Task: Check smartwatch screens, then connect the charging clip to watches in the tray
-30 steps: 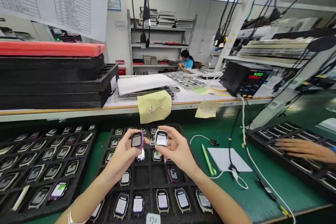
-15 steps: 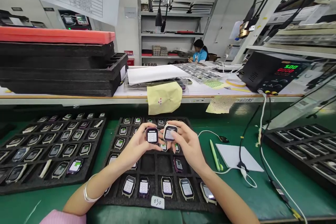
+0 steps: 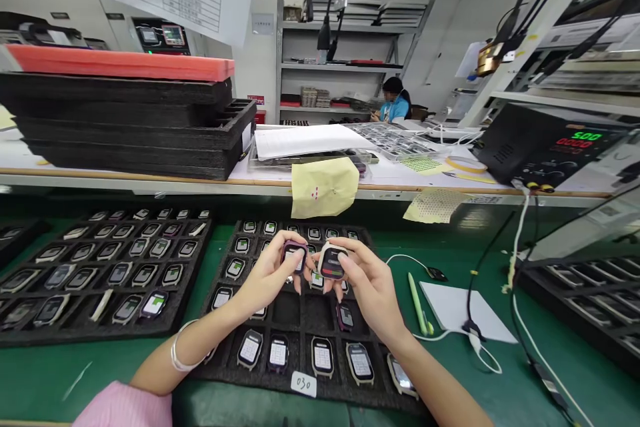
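Note:
My left hand holds a dark purple smartwatch body, its thumb lying over the lit screen. In my right hand is a cream smartwatch body; the thumb touches the upper right of its dark screen, which shows a red strip low down. Both watches are held side by side above a black foam tray. That tray carries several watches with lit screens, among them a purple one and a cream one. A label marked 030 lies on its front edge.
Another watch tray lies at left, a third at right. A green pen, white paper and cables sit on the green bench. Stacked foam trays and a power supply stand on the shelf. A person sits behind.
My left thumb has moved onto the purple watch's screen. The cream watch's display has gone from a light list to a dark page with red. The whole view has shifted slightly.

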Action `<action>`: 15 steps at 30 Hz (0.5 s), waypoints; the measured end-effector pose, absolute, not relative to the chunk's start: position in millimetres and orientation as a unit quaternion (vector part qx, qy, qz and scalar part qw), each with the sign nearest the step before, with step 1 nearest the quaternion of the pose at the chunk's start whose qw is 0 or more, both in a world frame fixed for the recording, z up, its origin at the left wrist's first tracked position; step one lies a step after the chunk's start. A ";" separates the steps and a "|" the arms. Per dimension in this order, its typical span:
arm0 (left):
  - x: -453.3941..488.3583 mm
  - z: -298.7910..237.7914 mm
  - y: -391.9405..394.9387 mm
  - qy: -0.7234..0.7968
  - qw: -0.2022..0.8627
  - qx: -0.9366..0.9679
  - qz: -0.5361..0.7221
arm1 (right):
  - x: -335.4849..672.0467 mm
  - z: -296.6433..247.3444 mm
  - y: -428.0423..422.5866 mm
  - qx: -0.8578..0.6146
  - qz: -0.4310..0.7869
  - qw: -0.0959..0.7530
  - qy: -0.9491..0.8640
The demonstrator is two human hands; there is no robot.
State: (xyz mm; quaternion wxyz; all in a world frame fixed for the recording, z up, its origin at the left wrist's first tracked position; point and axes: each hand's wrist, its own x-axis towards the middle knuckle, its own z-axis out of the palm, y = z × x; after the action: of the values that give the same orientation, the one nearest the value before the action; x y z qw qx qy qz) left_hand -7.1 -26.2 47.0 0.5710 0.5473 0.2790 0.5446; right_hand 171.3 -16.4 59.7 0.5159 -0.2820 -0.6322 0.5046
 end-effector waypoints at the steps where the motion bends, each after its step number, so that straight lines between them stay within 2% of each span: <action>1: -7.5 47.0 -26.0 0.274 0.575 0.544 0.545 | 171.2 60.3 -17.4 -0.283 0.504 0.516 -0.632; 11: -10.1 52.5 -34.1 0.235 0.614 0.520 0.545 | 172.2 72.6 -26.5 -0.308 0.479 0.537 -0.623; 15: -8.4 56.5 -42.3 0.247 0.617 0.515 0.540 | 181.3 95.1 -61.0 -0.262 0.514 0.525 -0.626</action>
State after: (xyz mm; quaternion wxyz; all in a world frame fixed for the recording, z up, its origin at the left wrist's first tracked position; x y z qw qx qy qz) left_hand -8.4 -42.3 56.5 0.6174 0.5155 0.2470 0.5405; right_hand 181.3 -61.0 95.1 0.5247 -0.2620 -0.6260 0.5139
